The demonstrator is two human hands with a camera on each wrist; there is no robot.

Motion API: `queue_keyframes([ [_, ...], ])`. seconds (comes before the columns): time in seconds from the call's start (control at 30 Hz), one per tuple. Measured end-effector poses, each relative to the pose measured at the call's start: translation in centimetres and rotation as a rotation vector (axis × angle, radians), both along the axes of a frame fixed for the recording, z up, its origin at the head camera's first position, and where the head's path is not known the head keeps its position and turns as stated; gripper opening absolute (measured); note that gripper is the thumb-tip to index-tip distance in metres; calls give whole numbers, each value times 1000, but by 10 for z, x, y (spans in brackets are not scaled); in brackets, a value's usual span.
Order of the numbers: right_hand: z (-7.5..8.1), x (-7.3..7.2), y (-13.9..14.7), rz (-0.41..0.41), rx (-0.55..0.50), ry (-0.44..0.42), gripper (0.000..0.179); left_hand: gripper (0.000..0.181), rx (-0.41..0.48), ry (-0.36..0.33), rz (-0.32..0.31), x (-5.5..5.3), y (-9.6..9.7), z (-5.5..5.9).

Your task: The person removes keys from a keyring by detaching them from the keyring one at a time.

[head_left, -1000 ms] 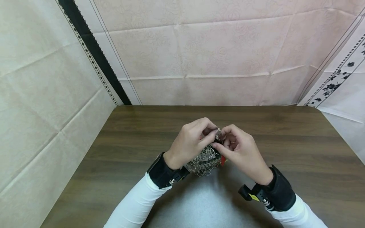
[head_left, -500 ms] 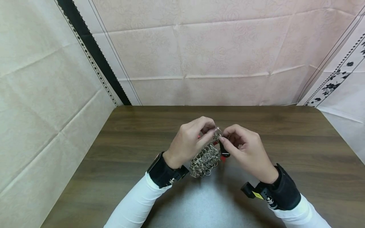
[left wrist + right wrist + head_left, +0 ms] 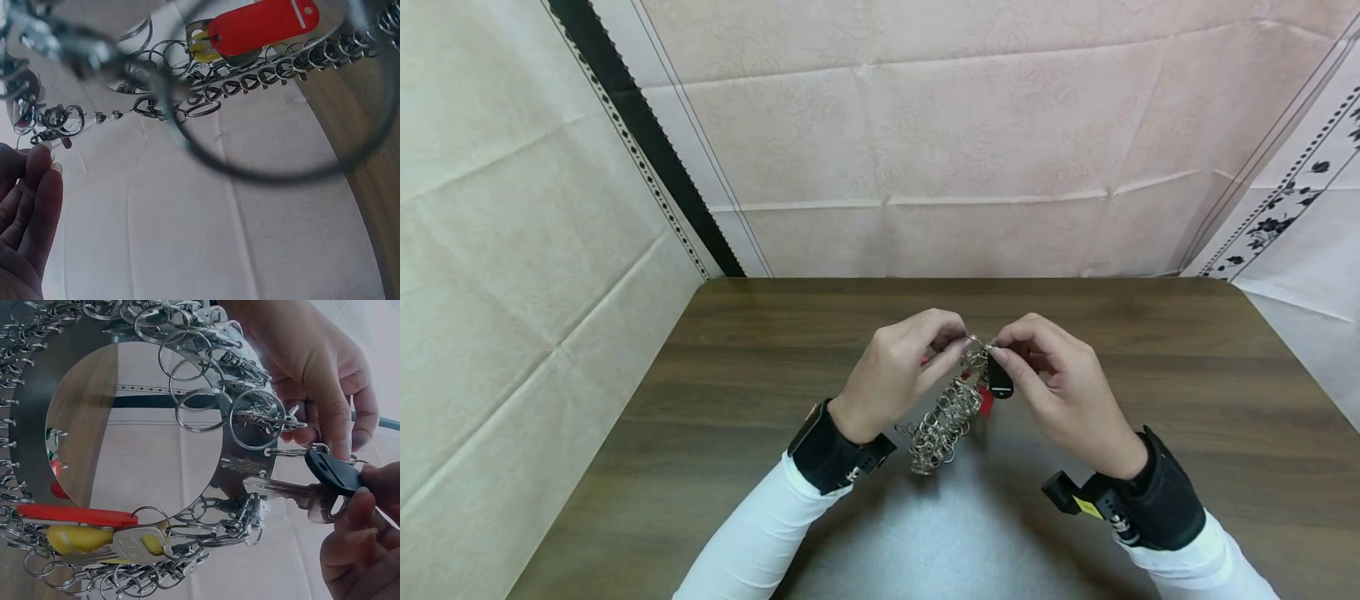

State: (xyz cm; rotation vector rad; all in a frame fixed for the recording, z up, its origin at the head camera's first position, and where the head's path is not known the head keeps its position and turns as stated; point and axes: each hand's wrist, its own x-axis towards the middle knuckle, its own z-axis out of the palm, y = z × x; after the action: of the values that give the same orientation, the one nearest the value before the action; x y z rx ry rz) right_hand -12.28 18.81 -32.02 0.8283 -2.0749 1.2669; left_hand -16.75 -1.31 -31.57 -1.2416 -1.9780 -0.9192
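A round metal key-holder plate is ringed with several clips and key rings; in the head view its rings hang bunched below my hands. My left hand pinches a small metal clip at the plate's edge. My right hand holds a key by its black head. The key's blade points toward the plate. Fingers hide whether the key hangs on the clip. Also on the holder are a red tag and a yellow-headed key.
The brown wooden table lies under both hands. A pale patterned cloth rises behind its far edge. Each wrist wears a black strap with a camera.
My right hand has drawn slightly right and away from the left, bringing the black key head into clear view. The key holder has turned and looks narrower. The left hand has barely moved.
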Motion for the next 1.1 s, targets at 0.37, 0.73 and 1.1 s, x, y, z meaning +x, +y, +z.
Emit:
queue_keyframes([
  [0.37,1,-1,1,25,-4,18,31,3,-63,88,17,1,0,2],
  [0.73,3,-1,2,46,-3,19,31,10,-107,177,10,0,0,1],
  [1.1,3,0,4,84,-22,-5,31,10,-161,269,-15,1,-1,2],
])
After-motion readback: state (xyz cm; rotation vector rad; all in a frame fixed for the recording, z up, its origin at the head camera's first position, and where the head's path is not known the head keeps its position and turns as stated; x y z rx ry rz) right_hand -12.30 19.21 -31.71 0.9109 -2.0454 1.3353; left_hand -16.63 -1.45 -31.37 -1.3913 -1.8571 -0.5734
